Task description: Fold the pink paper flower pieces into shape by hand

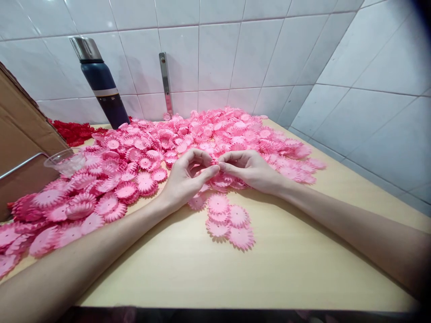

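Observation:
My left hand (186, 177) and my right hand (251, 168) meet fingertip to fingertip over the middle of the table. Both are closed in a pinch, thumb against forefinger, on a small pink petal disc (214, 163), mostly hidden by the fingers. Right behind and under them spreads a wide heap of pink petal discs (232, 125) with toothed edges and small centre holes. Just in front of my hands lies a small loose group of pink petal discs (230, 220), some overlapping.
A dark blue bottle (104, 89) with a steel cap stands at the back left. Near it are red pieces (72, 132), a clear plastic cup (63, 161) and a cardboard box (23, 125). A metal bracket (165, 83) is on the tiled wall (215, 54) behind the table (188, 273).

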### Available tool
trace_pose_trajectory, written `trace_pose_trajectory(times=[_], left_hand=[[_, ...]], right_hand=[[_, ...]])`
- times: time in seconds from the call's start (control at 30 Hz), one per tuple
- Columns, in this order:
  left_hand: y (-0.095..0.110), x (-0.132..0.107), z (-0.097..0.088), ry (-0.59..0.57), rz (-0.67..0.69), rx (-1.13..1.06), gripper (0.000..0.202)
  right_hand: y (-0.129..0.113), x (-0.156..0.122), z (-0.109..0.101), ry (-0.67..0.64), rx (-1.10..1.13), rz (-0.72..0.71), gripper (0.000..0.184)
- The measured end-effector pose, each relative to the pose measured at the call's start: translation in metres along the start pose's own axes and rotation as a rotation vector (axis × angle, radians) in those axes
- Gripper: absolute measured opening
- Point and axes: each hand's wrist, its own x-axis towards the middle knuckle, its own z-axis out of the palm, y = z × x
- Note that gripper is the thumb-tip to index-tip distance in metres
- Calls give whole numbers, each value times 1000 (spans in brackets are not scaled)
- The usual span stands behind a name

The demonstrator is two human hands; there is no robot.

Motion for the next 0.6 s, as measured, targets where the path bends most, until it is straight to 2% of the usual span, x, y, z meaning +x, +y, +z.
trace_pose_trajectory(times=[0.17,0.47,0.6], left_hand=[[-3,1,-2,19,-13,30,16],[-3,2,-2,52,-119,-44,15],[-5,2,-3,98,-140,-59,11]], right_hand=[[-3,0,2,-23,-3,29,25],[-1,0,2,-37,-49,19,25],[2,2,0,23,-126,-15,19]])
